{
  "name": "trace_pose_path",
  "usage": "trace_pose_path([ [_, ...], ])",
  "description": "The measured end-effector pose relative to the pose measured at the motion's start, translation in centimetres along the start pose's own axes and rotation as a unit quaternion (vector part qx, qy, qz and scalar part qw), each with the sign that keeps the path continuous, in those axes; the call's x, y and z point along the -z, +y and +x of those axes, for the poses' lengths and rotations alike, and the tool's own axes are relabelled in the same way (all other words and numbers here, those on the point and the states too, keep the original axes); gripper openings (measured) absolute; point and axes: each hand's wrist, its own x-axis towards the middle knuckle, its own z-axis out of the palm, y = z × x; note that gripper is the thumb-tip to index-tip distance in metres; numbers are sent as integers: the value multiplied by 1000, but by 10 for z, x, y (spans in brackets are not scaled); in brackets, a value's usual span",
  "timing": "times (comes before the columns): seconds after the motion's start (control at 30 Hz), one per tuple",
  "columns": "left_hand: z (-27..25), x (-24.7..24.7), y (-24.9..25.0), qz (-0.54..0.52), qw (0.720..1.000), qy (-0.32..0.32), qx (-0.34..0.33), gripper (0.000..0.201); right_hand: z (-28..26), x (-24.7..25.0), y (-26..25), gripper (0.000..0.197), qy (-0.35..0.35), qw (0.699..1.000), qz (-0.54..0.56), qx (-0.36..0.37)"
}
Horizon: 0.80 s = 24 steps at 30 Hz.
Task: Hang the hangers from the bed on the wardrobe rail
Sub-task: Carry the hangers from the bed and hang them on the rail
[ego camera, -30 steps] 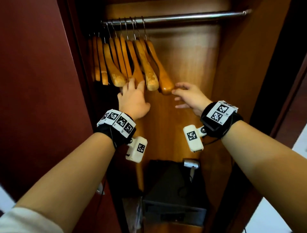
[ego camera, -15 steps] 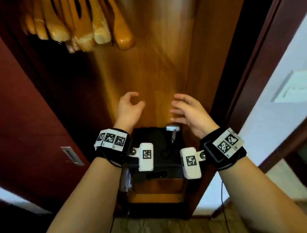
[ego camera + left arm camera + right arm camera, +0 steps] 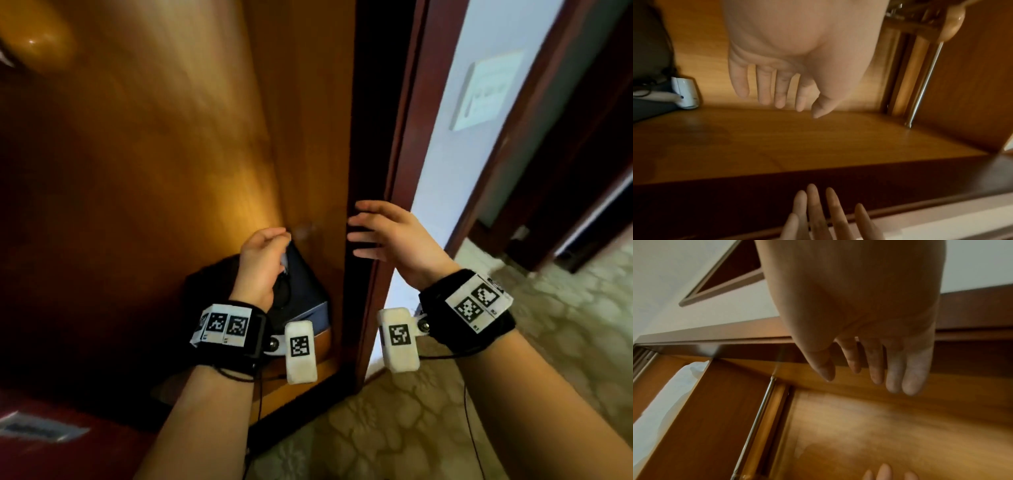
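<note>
Both hands are empty in front of the open wardrobe. My left hand [image 3: 265, 251] hangs low with loosely curled fingers, just above a black box. My right hand [image 3: 375, 233] is beside it with fingers spread, in front of the wardrobe's dark side frame [image 3: 380, 137]. Only one rounded wooden hanger end [image 3: 37, 37] shows at the top left of the head view. The left wrist view catches the metal rail [image 3: 925, 78] and a hanger end [image 3: 951, 24]. The right wrist view shows the rail [image 3: 756, 418] bare on this stretch. The bed is out of sight.
A black box [image 3: 305, 291] sits on the wardrobe's lower shelf with a white hairdryer [image 3: 685, 92] on it. A red-brown wardrobe door [image 3: 51, 438] stands at the lower left. Patterned carpet [image 3: 411, 428] and a doorway [image 3: 582, 205] lie to the right.
Both hands have let go of the hung hangers and dropped down, empty. The head view has swung down and to the right, so the row of hangers has almost left the picture.
</note>
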Motion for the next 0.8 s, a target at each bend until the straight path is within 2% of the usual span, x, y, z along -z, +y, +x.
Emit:
trace_pose_path([
  [0.23,-1,-42,-18,55,990,-132,-15,13,-49,41,29,21,143,989,31,-7],
  [0.33,-19,-71,-27,72,977,-198,-15,13,-82,66,41,26,200,978,49,-9],
  [0.47,-50,-115,-33,81,961,-264,-21,9,-132,101,49,21,279,958,62,-6],
  [0.7,-151,-218,-42,109,911,-397,-35,7,-263,180,54,17,415,905,90,13],
  [0.8,-222,-269,-53,130,881,-453,-49,6,-339,221,59,17,473,875,103,31],
])
